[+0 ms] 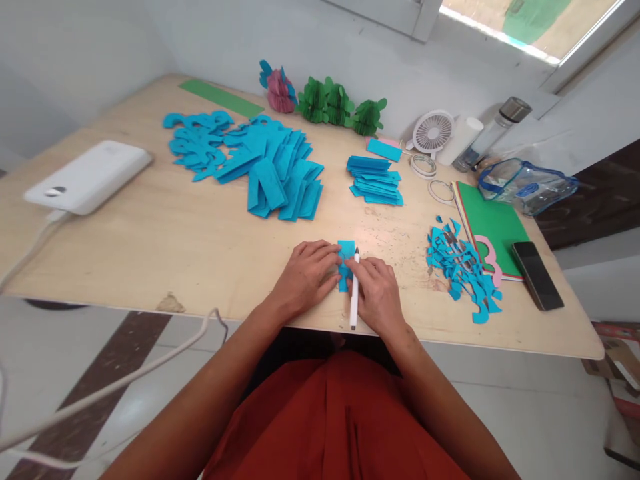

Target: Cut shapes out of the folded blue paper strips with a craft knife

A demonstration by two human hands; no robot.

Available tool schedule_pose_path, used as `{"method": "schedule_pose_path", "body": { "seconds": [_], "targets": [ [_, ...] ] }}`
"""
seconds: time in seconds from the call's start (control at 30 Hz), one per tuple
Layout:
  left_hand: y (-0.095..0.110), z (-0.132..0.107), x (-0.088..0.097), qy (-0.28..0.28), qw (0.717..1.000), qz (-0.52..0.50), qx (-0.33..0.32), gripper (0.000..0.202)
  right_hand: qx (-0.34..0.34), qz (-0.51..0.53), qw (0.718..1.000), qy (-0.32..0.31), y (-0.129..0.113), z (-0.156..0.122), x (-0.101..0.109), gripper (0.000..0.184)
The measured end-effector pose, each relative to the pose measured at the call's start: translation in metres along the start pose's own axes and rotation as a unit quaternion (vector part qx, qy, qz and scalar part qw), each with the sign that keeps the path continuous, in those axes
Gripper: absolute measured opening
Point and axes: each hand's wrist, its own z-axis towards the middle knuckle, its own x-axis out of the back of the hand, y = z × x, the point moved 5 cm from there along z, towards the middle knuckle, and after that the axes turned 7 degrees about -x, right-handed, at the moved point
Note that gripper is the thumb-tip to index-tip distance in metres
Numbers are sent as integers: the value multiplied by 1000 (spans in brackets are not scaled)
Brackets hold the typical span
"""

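Observation:
A small blue paper strip lies flat near the table's front edge, between my two hands. My left hand holds down its left side, with fingertips and thumb resting on the paper. Across the right side of the strip is a white pen, its dark tip pointing away from me. My right hand has the pen at its thumb and fingers, and the thumb tip also touches the paper. The fingers partly hide the strip's edges.
Folded blue papers and blue cutouts lie beyond my hands. Blue scraps, a green pad and a phone are to the right. A white power bank sits left; a small fan stands at the back.

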Motion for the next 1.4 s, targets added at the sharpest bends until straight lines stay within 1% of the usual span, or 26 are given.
{"method": "schedule_pose_path", "body": {
  "seconds": [0.33, 0.53, 0.67, 0.77, 0.83, 0.9, 0.93, 1.03, 1.1, 1.17, 1.27, 1.4],
  "targets": [
    [3, 0, 2, -11, 1000, 8, 0, 26, -1, 3, 1000, 0, -1, -1, 0, 39],
    [7, -1, 4, -1, 1000, 24, 8, 27, 3, 1, 1000, 4, -1, 0, 0, 42],
    [8, -2, 4, 8, 999, 37, 11, 27, 6, -3, 1000, 6, -1, 0, 0, 41],
    [10, -2, 5, 11, 999, 37, 12, 26, 4, 17, 1000, 16, 1, -1, 0, 38],
    [11, -2, 7, 12, 999, 35, 11, 25, -13, 58, 998, 34, 4, 0, 2, 35],
    [11, -1, 8, 11, 999, 33, 11, 24, -47, 131, 989, 56, 10, 3, 7, 32],
    [11, -1, 8, 10, 999, 33, 10, 23, -68, 178, 979, 66, 13, 5, 9, 30],
    [12, -1, 9, 8, 999, 33, 9, 22, -135, 309, 938, 77, 21, 18, 12, 26],
    [11, 0, 9, 8, 999, 33, 9, 21, -171, 356, 916, 74, 25, 29, 9, 24],
    [11, 0, 9, 5, 999, 33, 11, 20, -204, 378, 901, 67, 27, 39, 3, 24],
    [12, 0, 10, 2, 999, 32, 13, 20, -218, 380, 898, 48, 30, 51, -8, 20],
    [12, 0, 10, 3, 999, 30, 12, 21, -231, 378, 895, 55, 35, 55, -16, 16]
  ]
}}
